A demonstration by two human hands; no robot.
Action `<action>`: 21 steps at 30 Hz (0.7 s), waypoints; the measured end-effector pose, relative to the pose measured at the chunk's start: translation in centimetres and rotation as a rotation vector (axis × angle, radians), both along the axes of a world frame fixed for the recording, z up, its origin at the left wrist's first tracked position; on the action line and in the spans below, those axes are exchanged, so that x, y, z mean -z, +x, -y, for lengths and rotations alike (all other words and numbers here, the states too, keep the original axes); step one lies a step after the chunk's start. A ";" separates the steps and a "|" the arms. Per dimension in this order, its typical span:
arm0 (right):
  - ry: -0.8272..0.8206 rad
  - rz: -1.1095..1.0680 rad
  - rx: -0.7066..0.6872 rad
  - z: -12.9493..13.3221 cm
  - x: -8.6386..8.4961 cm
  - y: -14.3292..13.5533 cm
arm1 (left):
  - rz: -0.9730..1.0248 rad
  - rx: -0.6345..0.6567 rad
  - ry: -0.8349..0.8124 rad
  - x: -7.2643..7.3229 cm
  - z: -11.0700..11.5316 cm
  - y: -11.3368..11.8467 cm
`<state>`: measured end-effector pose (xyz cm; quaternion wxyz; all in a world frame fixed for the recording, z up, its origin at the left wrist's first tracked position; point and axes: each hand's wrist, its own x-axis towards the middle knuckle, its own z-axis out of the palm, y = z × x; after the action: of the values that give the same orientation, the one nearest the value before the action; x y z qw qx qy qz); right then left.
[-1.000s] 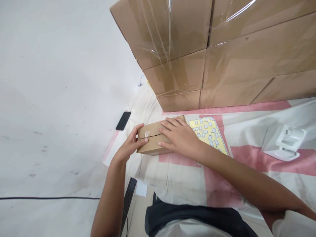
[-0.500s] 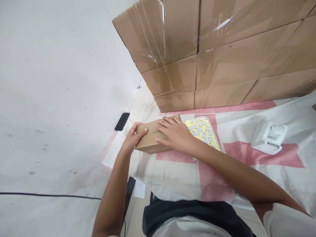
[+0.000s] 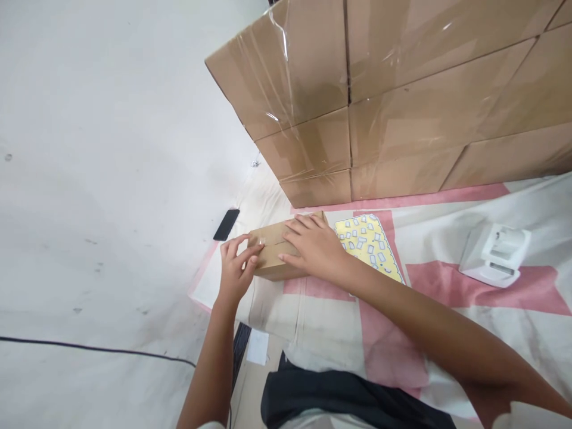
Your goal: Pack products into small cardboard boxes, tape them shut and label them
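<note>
A small brown cardboard box [image 3: 273, 256] lies on the cloth-covered table, with a seam along its top. A short bit of clear tape [image 3: 261, 241] shows at the seam's left end. My left hand [image 3: 235, 271] is at that end, fingers apart, the index fingertip touching the box by the tape. Across the right part of the top, my right hand [image 3: 315, 241] lies with its fingers spread and flat. Close by on the right is a yellow sheet [image 3: 370, 244] printed with small pale shapes, partly covered by my right forearm.
Large plastic-wrapped cartons [image 3: 402, 113] are stacked behind the box. A white tape dispenser [image 3: 498, 253] stands to the right on the pink-and-white cloth [image 3: 322, 316]. Against the white wall [image 3: 111, 179] lies a black phone [image 3: 226, 224]. A black cable [image 3: 98, 348] runs along the lower left.
My left hand has let go of the box's left end and shifted slightly left, its fingers now spread by the tape. My right hand stays on top. The view has shifted a little.
</note>
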<state>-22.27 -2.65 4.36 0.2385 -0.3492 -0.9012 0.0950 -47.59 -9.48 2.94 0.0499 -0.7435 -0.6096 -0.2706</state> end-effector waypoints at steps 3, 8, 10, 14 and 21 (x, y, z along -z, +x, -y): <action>-0.007 -0.036 0.007 0.1 0.4 -0.1 | -0.015 -0.016 0.071 0.9 0.2 0.4; -0.061 -0.165 0.014 -0.2 0.0 0.0 | 0.013 -0.088 0.172 1.9 -0.2 0.8; -0.124 -0.299 0.059 -1.0 -0.1 0.9 | 0.039 -0.098 0.216 2.0 -0.2 0.8; -0.188 -0.528 0.272 -3.3 1.7 5.7 | 0.045 -0.163 0.383 3.0 0.5 1.1; -0.140 -0.323 0.352 -2.9 9.7 15.1 | 0.209 0.351 0.038 6.2 2.9 9.8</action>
<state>-7.13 0.22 -5.39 0.3675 -0.4969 -0.7679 0.1686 -37.76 -12.34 -3.23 -0.0476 -0.8051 -0.4672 -0.3623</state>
